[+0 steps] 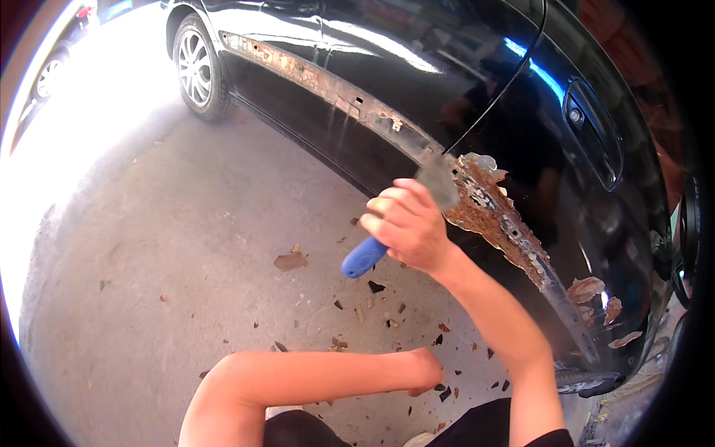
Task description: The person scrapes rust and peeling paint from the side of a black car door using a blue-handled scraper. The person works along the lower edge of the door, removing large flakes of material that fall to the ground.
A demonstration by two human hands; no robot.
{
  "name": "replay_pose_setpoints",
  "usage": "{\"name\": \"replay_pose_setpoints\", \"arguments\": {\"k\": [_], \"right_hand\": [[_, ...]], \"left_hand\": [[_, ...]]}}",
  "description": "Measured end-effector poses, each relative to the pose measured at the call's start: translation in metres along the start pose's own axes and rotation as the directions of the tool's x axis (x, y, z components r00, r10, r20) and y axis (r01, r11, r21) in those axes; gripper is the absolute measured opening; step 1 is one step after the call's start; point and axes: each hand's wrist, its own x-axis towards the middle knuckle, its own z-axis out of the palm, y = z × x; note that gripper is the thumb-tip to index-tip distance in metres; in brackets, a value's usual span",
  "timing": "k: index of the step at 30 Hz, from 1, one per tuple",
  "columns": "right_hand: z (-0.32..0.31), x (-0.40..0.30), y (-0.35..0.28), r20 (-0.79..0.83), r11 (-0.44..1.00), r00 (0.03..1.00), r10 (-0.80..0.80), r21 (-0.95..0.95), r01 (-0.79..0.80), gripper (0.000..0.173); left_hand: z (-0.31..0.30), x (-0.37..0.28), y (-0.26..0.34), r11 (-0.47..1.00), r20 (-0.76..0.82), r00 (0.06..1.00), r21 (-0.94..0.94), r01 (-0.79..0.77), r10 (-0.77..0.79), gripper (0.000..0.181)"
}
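My right hand (410,226) grips the blue handle (363,258) of a scraper. Its broad, blurred metal blade (438,181) lies over the bare strip along a black car door (385,61), close to the gap between two doors. Beside the blade, a rusty patch (480,220) with ragged, peeling paint edges spreads around the strip. Toward the upper left the strip (301,72) runs on, stained brown and pierced by small square holes. My left hand (424,371) is curled in front of my body, low over the floor, with its fingers mostly hidden.
Black and brown paint flakes (376,286) litter the concrete floor (184,223). A larger brown flake (290,261) lies farther left. Loose flakes (586,289) cling to the panel at right, below the door handle (592,134). A wheel (195,61) stands at upper left.
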Motion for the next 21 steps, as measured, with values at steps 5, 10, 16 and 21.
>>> {"name": "replay_pose_setpoints", "arguments": {"k": [5, 10, 16, 21], "right_hand": [[0.077, 0.029, 0.031, 0.289, 0.978, 0.937, -0.194, -0.023, 0.210, 0.011], [0.090, 0.057, 0.067, 0.485, 0.935, 0.827, -0.286, -0.050, 0.352, 0.012], [0.102, 0.070, 0.043, 0.474, 0.925, 0.840, -0.264, -0.123, 0.360, 0.014], [0.108, 0.077, 0.052, 0.560, 0.891, 0.795, -0.233, -0.205, 0.406, 0.016]], "left_hand": [[0.099, -0.049, -0.018, 0.925, -0.199, 0.962, -0.365, 0.103, -0.186, 0.039], [0.185, -0.102, -0.016, 0.758, -0.278, 0.892, -0.644, 0.102, -0.357, 0.049], [0.217, -0.135, 0.002, 0.514, -0.253, 0.855, -0.857, 0.018, -0.453, 0.046], [0.209, -0.138, -0.012, 0.441, -0.256, 0.824, -0.897, -0.008, -0.506, 0.042]]}}
